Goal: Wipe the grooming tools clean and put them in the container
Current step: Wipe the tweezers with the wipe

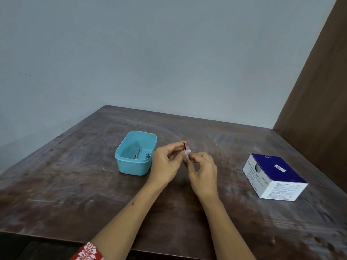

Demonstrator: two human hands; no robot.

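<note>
Left of centre frame, a teal container (135,153) sits open on the wooden table (75,184), with small metal tools (142,155) lying inside. Just right of it, the left hand (165,164) pinches a thin dark tool (184,146), held upright at centre frame. The right hand (203,170) pinches a small white-blue wipe (187,152) against the tool's lower end. At right frame, a blue-and-white box (274,178) rests well apart.
</note>
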